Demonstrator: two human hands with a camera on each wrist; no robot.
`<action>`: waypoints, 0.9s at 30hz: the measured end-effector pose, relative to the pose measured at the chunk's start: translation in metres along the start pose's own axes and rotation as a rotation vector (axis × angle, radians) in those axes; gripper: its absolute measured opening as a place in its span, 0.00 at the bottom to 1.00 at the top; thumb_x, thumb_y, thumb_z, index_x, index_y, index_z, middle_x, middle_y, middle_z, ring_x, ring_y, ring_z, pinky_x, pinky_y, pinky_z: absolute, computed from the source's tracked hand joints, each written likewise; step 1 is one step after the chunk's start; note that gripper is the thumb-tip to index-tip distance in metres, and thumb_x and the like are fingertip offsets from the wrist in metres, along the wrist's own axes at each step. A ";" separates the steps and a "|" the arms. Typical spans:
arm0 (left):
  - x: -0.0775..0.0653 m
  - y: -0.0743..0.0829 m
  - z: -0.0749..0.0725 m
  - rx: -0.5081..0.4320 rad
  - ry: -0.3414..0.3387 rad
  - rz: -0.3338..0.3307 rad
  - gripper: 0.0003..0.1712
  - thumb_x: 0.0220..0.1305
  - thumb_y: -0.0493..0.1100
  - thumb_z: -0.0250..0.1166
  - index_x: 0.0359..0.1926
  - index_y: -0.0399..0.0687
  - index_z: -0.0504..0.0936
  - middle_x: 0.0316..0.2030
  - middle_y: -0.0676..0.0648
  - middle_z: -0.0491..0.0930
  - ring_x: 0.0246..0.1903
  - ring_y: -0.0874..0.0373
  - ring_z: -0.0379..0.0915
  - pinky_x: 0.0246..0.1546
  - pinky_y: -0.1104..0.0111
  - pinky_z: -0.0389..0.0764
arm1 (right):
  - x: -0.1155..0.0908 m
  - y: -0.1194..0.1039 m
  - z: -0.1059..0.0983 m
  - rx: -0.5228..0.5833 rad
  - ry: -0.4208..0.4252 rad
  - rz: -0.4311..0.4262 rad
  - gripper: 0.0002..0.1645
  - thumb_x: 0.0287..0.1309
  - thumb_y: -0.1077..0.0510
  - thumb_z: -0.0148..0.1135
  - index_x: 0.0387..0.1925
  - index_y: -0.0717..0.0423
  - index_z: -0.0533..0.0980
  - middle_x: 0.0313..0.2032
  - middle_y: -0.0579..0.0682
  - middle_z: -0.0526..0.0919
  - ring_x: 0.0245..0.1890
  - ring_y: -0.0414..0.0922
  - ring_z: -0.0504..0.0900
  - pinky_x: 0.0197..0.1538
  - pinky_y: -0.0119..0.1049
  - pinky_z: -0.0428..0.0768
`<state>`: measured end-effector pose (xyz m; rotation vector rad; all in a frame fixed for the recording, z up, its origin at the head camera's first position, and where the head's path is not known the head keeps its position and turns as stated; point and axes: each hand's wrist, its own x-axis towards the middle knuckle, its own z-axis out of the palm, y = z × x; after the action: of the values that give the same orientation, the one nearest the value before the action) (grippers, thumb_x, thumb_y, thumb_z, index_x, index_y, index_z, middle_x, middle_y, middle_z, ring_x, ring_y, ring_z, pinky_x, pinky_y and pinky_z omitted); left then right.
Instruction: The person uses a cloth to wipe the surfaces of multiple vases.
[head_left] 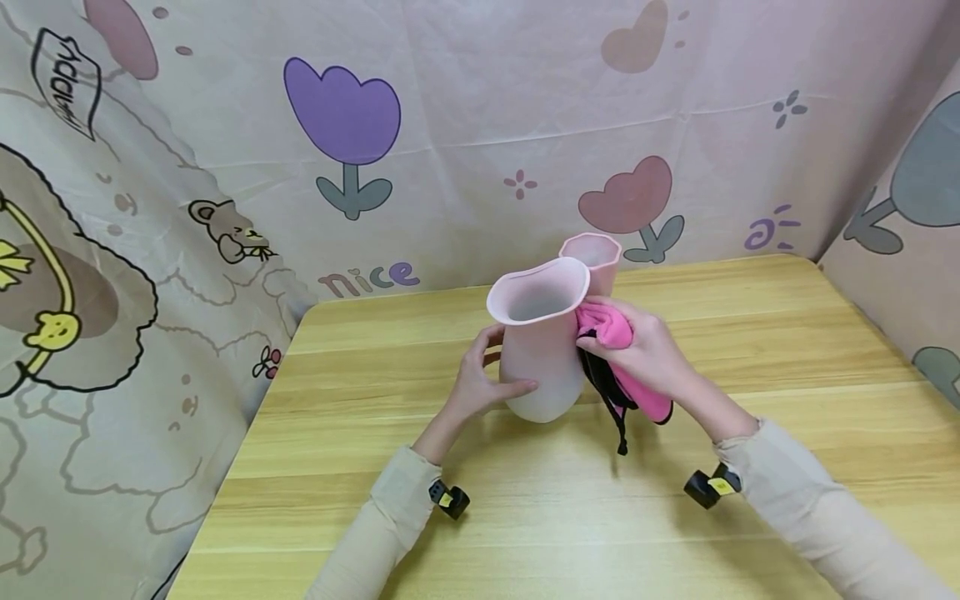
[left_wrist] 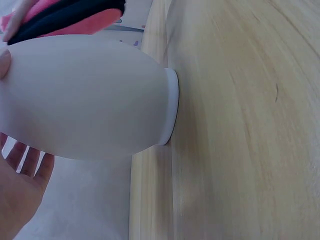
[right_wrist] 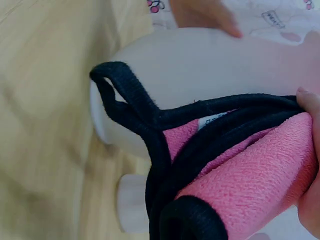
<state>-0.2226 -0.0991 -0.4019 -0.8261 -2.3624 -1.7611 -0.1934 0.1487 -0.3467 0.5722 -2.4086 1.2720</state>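
A pale pink-and-white vase with a flared, wavy rim stands upright on the wooden table. My left hand grips its left side, thumb across the front and fingers behind. In the left wrist view the vase shows its white foot on the tabletop. My right hand holds a bunched pink towel with black edging against the vase's right side, near the rim. The black hanging loop of the towel dangles below. Some right fingers are hidden by the cloth.
A second, smaller pink vase stands just behind the gripped one, partly covered by it and the right hand. The wooden table meets a patterned cloth backdrop at its far edge, with more cloth at both sides.
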 end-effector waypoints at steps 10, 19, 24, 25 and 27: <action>0.000 0.001 0.000 0.004 -0.006 -0.037 0.45 0.39 0.42 0.76 0.60 0.50 0.64 0.56 0.49 0.69 0.54 0.55 0.64 0.54 0.58 0.71 | 0.004 -0.023 -0.006 0.048 0.136 -0.051 0.34 0.40 0.62 0.72 0.54 0.54 0.73 0.48 0.51 0.80 0.45 0.36 0.76 0.48 0.20 0.72; -0.002 0.022 -0.002 -0.012 -0.030 -0.066 0.45 0.40 0.35 0.73 0.61 0.41 0.62 0.57 0.42 0.67 0.55 0.49 0.63 0.55 0.55 0.69 | 0.005 -0.029 -0.009 0.067 0.197 -0.054 0.34 0.40 0.64 0.72 0.54 0.54 0.73 0.49 0.50 0.79 0.46 0.32 0.75 0.49 0.20 0.72; -0.004 0.036 -0.003 -0.018 -0.034 -0.061 0.43 0.42 0.37 0.73 0.60 0.39 0.62 0.57 0.41 0.67 0.55 0.48 0.63 0.55 0.54 0.69 | 0.005 -0.030 -0.011 0.070 0.218 -0.078 0.34 0.39 0.66 0.72 0.54 0.56 0.73 0.48 0.51 0.79 0.45 0.30 0.75 0.49 0.21 0.72; -0.004 0.037 -0.003 -0.017 -0.034 -0.060 0.43 0.42 0.37 0.72 0.60 0.39 0.62 0.57 0.41 0.67 0.55 0.47 0.63 0.55 0.54 0.69 | 0.005 -0.030 -0.011 0.072 0.224 -0.081 0.34 0.38 0.67 0.72 0.53 0.56 0.73 0.48 0.52 0.79 0.45 0.30 0.75 0.49 0.21 0.72; -0.004 0.037 -0.003 -0.018 -0.034 -0.059 0.43 0.42 0.37 0.72 0.60 0.39 0.62 0.57 0.41 0.67 0.55 0.47 0.63 0.55 0.53 0.69 | 0.005 -0.030 -0.012 0.072 0.238 -0.077 0.34 0.38 0.67 0.72 0.53 0.57 0.73 0.48 0.52 0.79 0.44 0.29 0.75 0.48 0.20 0.72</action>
<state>-0.2027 -0.0964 -0.3702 -0.8027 -2.4202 -1.8068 -0.1812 0.1424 -0.3173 0.4971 -2.1345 1.3186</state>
